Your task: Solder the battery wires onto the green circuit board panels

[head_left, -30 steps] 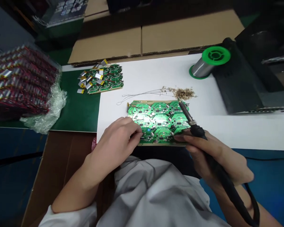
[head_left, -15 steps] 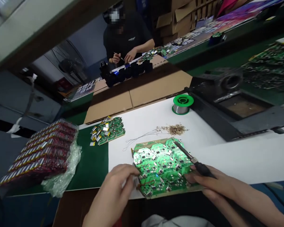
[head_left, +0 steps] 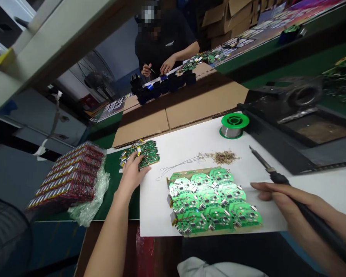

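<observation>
Okay, left hand (head_left: pixel 130 177) has its fingers curled down onto the small circuit-board stack (head_left: pixel 150 151) left of the green PCB panel (head_left: pixel 215 204), grip unclear, while right hand (head_left: pixel 288 202) closes around the soldering iron (head_left: pixel 279 177), tip clear of the panel.

I count two green circuit-board panels (head_left: pixel 210 200) — also one solder wire spool (head_left: pixel 234 125), one soldering iron (head_left: pixel 279 177), one co-worker (head_left: pixel 164 42).
</observation>
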`<act>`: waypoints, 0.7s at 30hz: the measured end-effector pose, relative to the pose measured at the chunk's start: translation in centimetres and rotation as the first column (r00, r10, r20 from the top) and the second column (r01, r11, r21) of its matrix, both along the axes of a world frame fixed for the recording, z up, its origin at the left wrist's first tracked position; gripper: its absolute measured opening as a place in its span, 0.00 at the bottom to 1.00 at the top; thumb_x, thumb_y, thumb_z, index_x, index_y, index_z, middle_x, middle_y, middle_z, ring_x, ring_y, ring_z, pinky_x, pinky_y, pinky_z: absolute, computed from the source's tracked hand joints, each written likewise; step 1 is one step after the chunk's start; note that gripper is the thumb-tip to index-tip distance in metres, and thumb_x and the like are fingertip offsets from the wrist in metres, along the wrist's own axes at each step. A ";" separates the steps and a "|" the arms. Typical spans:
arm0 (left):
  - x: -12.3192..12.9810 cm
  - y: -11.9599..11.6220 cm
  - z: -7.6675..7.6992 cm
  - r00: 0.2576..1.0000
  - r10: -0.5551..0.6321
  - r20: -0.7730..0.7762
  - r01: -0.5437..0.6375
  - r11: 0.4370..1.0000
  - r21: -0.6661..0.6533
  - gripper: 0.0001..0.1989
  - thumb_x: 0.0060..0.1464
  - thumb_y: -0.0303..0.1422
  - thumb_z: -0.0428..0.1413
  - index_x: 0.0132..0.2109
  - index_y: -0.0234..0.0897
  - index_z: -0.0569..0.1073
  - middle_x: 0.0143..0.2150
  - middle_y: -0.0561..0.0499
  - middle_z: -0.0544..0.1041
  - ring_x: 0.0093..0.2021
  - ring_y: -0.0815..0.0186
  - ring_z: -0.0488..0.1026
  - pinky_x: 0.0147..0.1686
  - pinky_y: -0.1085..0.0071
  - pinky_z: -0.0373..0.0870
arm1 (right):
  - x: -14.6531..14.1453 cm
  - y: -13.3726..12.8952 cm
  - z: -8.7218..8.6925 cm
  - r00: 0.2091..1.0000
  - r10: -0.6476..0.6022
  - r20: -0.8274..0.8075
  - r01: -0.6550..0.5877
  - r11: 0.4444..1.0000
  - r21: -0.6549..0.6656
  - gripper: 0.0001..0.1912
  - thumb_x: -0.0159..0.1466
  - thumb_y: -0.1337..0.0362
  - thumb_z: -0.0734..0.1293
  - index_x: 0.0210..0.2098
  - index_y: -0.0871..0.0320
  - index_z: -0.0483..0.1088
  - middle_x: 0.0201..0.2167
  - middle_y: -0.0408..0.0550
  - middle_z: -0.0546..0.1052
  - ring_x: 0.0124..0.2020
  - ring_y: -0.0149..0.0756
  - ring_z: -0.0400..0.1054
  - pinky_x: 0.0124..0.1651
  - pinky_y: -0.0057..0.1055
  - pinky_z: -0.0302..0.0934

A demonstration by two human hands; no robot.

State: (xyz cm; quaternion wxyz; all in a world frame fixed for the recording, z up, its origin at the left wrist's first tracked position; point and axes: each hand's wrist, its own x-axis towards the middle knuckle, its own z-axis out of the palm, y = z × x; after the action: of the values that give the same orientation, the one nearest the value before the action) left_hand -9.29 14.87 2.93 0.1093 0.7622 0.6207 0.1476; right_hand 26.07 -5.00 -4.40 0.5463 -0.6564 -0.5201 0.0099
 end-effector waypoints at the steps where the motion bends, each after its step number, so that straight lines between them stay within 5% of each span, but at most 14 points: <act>1: 0.0 -0.1 -0.2 1.000 0.002 -0.010 -0.002 1.000 0.003 0.21 0.56 0.33 0.64 0.57 0.38 0.78 0.73 0.36 0.66 0.73 0.41 0.64 0.72 0.43 0.58 | -0.1 -0.1 -0.1 0.999 0.036 0.015 -0.036 0.999 0.017 0.08 0.70 0.54 0.68 0.41 0.45 0.80 0.38 0.43 0.87 0.36 0.43 0.84 0.42 0.36 0.78; 8: 0.9 -0.8 -0.7 1.000 0.020 -0.018 -0.019 1.000 0.009 0.26 0.62 0.28 0.56 0.66 0.39 0.70 0.75 0.34 0.63 0.77 0.44 0.57 0.73 0.36 0.50 | -0.7 0.0 1.8 0.995 0.086 0.060 -0.089 0.995 0.049 0.05 0.69 0.65 0.69 0.41 0.48 0.79 0.37 0.43 0.87 0.34 0.39 0.83 0.45 0.30 0.78; 12: 2.0 -1.6 -0.1 1.000 0.025 -0.002 -0.025 0.998 0.064 0.24 0.63 0.28 0.53 0.65 0.41 0.71 0.75 0.37 0.63 0.77 0.44 0.56 0.73 0.35 0.46 | -0.4 0.1 1.5 0.990 0.117 0.078 -0.123 0.989 0.080 0.08 0.68 0.68 0.70 0.43 0.49 0.79 0.38 0.43 0.87 0.35 0.38 0.83 0.47 0.30 0.78; 16: 2.8 -2.9 1.1 0.992 0.001 0.127 -0.017 0.992 0.123 0.19 0.68 0.39 0.46 0.57 0.38 0.75 0.50 0.42 0.83 0.55 0.54 0.79 0.61 0.54 0.71 | -0.6 0.2 0.6 0.987 0.126 0.097 -0.133 0.989 0.069 0.07 0.70 0.65 0.70 0.46 0.51 0.78 0.38 0.44 0.86 0.34 0.37 0.83 0.44 0.31 0.78; 19: 1.7 -3.9 1.3 0.965 0.052 0.255 -0.083 0.990 0.113 0.22 0.64 0.47 0.48 0.55 0.40 0.76 0.29 0.52 0.77 0.32 0.56 0.77 0.38 0.61 0.77 | -0.8 0.0 0.8 0.983 0.123 -0.133 -0.107 0.987 0.120 0.13 0.70 0.63 0.69 0.54 0.52 0.71 0.36 0.45 0.86 0.33 0.36 0.82 0.37 0.30 0.77; 21: 0.1 -4.1 0.0 0.956 0.140 0.257 -0.158 0.986 0.050 0.19 0.60 0.51 0.52 0.50 0.49 0.77 0.28 0.57 0.78 0.31 0.56 0.77 0.34 0.63 0.75 | -0.3 -0.1 1.3 0.966 0.130 -0.223 -0.092 0.981 0.173 0.13 0.71 0.64 0.67 0.55 0.52 0.65 0.31 0.42 0.83 0.28 0.35 0.80 0.31 0.30 0.75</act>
State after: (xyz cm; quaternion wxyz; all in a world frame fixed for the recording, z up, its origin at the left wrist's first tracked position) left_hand -9.15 10.77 2.96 0.1493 0.6918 0.6518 0.2726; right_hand 25.78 -5.12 -3.06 0.6536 -0.5739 -0.4875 0.0757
